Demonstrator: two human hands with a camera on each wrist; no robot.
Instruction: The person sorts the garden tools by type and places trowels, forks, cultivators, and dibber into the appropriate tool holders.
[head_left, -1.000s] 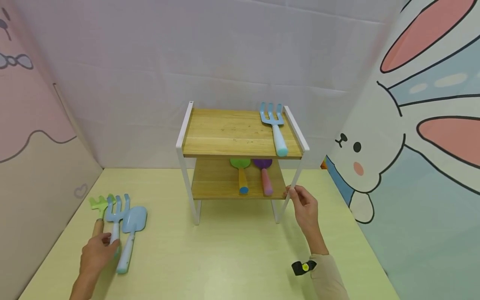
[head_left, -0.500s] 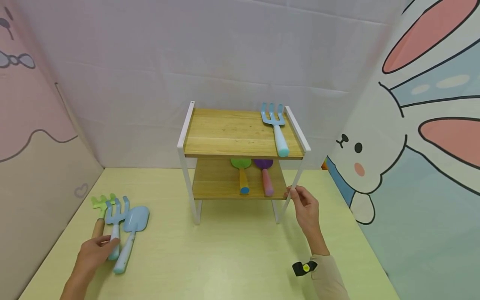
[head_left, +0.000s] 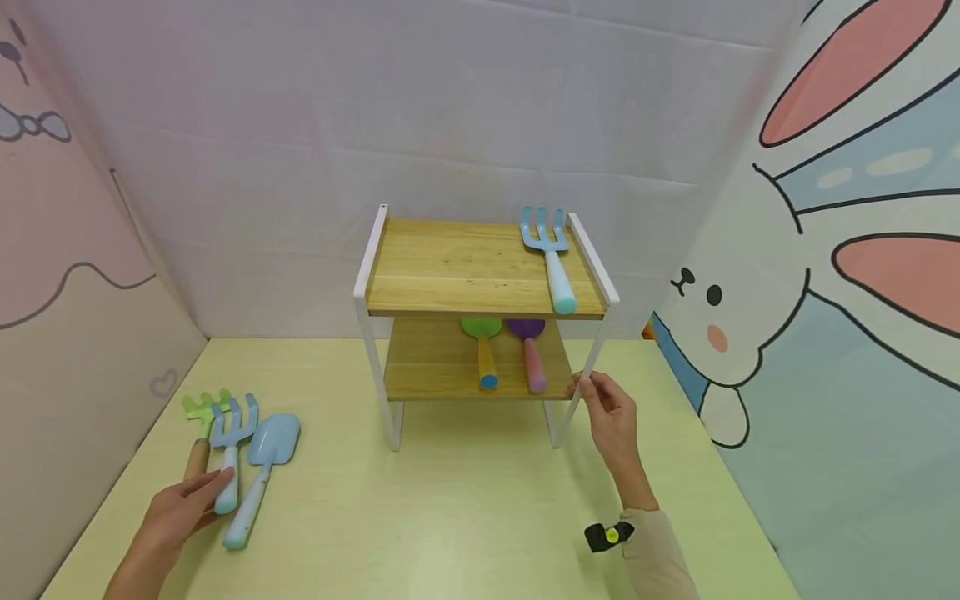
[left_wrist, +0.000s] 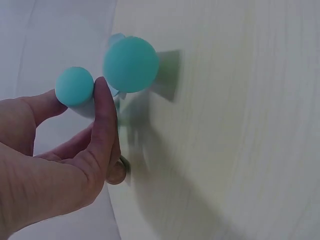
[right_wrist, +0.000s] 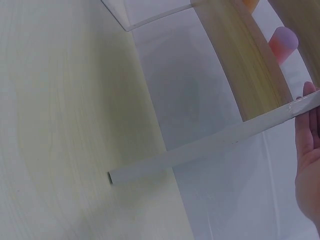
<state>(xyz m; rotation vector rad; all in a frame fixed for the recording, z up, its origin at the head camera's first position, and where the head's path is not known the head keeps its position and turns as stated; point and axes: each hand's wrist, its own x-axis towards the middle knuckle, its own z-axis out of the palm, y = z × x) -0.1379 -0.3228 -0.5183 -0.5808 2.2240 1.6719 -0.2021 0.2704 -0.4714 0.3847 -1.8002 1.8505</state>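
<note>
My left hand pinches the pale blue handle of a toy garden fork between thumb and fingers at the left of the table. In the left wrist view, the turquoise handle end of the fork sits between the fingertips. Just right of it lies a blue toy shovel. A green rake with a brown handle lies to the left, partly behind my hand. My right hand holds the front right leg of the two-tier shelf, thumb in front and fingers behind.
Another blue fork lies on the top tier, at the right. On the lower tier lie a green tool with a yellow handle and a purple tool with a pink handle. Printed walls border the table.
My left hand has shifted left and turned, and its thumb now lies along the fork's handle. The shovel's handle end has slid slightly left. My right hand stays at the shelf leg.
</note>
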